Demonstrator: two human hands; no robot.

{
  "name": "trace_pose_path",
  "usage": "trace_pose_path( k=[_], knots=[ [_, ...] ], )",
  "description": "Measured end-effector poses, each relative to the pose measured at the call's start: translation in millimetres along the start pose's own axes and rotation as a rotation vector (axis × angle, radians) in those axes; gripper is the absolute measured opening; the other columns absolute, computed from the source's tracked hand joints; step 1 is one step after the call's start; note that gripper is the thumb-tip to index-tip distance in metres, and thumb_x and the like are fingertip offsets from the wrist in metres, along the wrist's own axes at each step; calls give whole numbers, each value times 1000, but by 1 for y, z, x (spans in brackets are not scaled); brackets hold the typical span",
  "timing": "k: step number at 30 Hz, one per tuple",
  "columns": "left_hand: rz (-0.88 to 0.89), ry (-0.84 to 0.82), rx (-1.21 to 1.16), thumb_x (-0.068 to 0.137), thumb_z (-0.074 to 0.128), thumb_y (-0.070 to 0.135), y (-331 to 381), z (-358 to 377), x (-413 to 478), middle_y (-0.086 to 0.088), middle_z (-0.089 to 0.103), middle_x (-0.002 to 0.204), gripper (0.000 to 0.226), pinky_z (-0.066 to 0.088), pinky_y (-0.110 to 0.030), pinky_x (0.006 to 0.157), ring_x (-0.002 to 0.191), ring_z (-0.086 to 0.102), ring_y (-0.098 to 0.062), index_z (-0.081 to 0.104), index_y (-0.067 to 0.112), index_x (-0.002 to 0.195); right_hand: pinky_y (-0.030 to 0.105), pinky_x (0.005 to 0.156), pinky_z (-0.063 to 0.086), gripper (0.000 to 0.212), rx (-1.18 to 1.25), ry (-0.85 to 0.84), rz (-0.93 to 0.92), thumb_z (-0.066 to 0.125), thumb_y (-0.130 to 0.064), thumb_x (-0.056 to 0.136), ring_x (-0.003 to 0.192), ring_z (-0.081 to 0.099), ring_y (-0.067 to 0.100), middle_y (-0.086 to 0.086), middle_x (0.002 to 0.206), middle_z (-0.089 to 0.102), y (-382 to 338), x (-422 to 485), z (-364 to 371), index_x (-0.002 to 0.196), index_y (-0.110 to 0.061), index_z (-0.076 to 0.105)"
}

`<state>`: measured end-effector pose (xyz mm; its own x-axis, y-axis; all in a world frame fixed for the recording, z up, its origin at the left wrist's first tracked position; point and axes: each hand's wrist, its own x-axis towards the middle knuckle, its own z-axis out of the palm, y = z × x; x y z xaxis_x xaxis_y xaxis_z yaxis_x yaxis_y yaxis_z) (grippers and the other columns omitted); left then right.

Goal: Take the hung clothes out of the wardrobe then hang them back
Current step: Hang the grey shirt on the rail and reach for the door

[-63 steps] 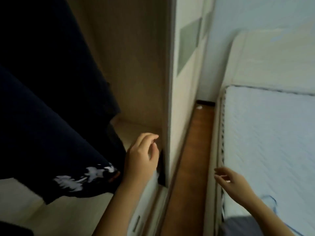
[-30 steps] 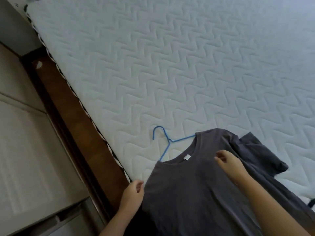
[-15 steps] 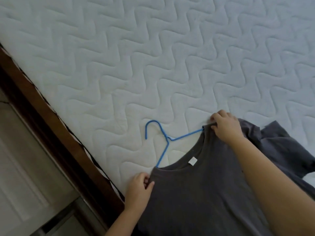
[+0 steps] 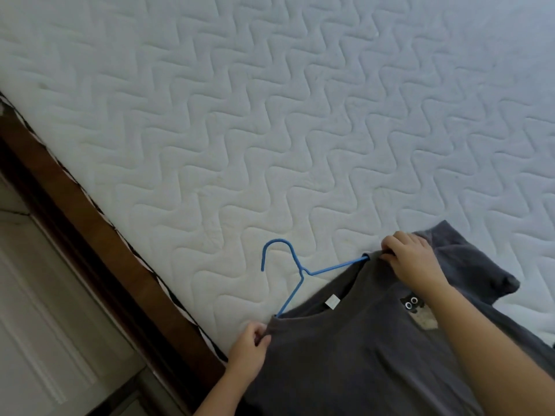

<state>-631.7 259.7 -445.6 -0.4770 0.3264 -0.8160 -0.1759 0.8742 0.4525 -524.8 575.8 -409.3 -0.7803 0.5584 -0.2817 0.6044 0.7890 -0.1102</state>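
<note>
A dark grey T-shirt (image 4: 354, 355) lies flat on the white quilted mattress (image 4: 270, 130), with a small cat print on its chest. A blue wire hanger (image 4: 295, 273) sits inside its neck opening, hook and both upper arms sticking out onto the mattress. My left hand (image 4: 249, 352) pinches the shirt's left shoulder beside the hanger's lower arm. My right hand (image 4: 411, 259) grips the right shoulder where the other hanger arm enters the cloth. One sleeve is bunched behind my right hand.
A brown wooden floor strip (image 4: 99, 250) runs diagonally along the mattress edge at the left. Pale wardrobe panels (image 4: 45, 325) fill the lower left corner.
I turned from the wardrobe to the bed. Both hands reached the shirt's shoulders and closed on them; since half a second ago they hold the same spots.
</note>
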Motion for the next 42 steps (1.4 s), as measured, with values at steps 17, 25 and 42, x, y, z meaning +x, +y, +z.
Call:
trace_pose_path(
  k=[17, 25, 42],
  knots=[
    [679, 279, 118, 82, 57, 28, 143, -48, -177, 28, 63, 68, 24, 40, -8, 61, 68, 58, 4, 56, 41, 62, 38, 66, 41, 38, 88, 451, 337, 72, -40, 72, 78, 57, 35, 15, 73, 61, 68, -162, -216, 71, -4, 61],
    [1069, 691, 156, 83, 62, 16, 270, -153, -258, 9, 66, 72, 13, 43, -21, 63, 70, 61, -14, 63, 25, 75, 32, 58, 37, 44, 319, 674, 302, 60, -50, 78, 68, 50, 23, 3, 66, 55, 50, -172, -354, 67, -8, 58],
    [1012, 1713, 78, 77, 66, 41, 237, -358, -493, -16, 68, 74, 32, 38, -31, 61, 75, 61, -36, 67, 10, 73, 31, 62, 33, 35, 396, 837, -441, 54, -27, 89, 64, 48, 25, 0, 55, 43, -139, -141, -543, 57, -19, 40]
  ],
)
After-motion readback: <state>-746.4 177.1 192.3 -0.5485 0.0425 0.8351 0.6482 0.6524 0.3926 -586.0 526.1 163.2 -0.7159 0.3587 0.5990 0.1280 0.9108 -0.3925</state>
